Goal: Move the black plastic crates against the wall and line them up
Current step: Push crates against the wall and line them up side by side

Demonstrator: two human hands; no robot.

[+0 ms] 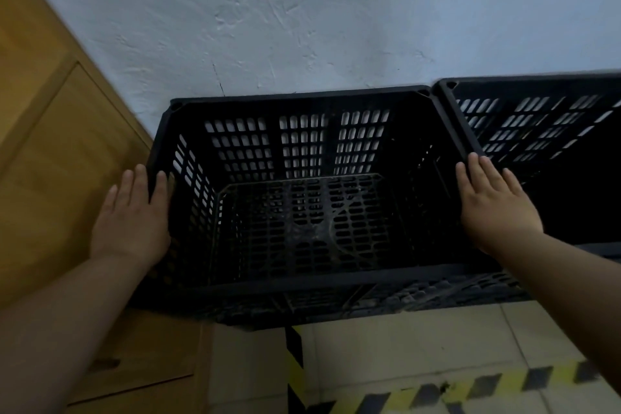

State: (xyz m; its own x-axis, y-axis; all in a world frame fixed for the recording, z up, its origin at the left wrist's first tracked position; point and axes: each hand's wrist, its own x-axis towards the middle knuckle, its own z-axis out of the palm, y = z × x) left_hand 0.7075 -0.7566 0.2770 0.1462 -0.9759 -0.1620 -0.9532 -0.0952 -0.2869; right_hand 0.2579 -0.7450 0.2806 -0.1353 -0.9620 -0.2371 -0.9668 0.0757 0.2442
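Pale tiled floor point(420, 339) carries everything here; a black slatted crate point(302, 212) stands on it, back rim against the wall; a second black crate point(537, 124) sits just beside it, rims touching; yellow-and-black hazard tape point(470, 386) runs across the tiles in front.

Flat hands point(134, 222) flanking black crate point(302, 198)

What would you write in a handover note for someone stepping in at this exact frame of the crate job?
Left hand: open, flat on the left rim of the near crate.
Right hand: open, flat on its right rim, where it meets the second crate.
Both crates look empty, side by side with back rims at the wall; wooden cabinet on the left.
Done: two crates look placed.
Left: check their fronts line up; the second crate's front is out of view, as are any further crates.
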